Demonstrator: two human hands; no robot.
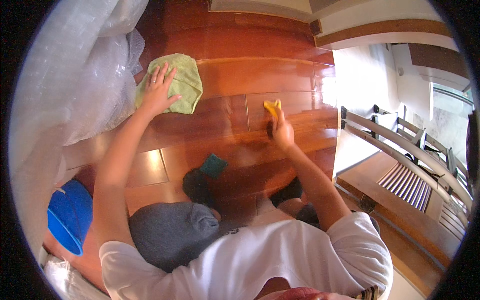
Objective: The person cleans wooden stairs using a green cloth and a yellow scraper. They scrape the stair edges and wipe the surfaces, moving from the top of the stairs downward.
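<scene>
My left hand (159,93) lies flat, fingers spread, on a light green cloth (189,88) on the glossy reddish-brown wooden floor (262,77). A ring shows on one finger. Off to the right, my right hand (284,129) is closed around a small yellow object (272,107), whose blur hides its exact kind; it is at or just above the boards. Between my arms and closer to my knees lies a dark green scouring pad (213,165), apart from both hands.
Clear bubble wrap (101,82) covers something along the left side. A blue bucket (71,217) is near my left elbow. On the right are an aluminium ladder (408,138) and a wooden piece with a striped panel (407,185). A white wall base (258,8) bounds the far side.
</scene>
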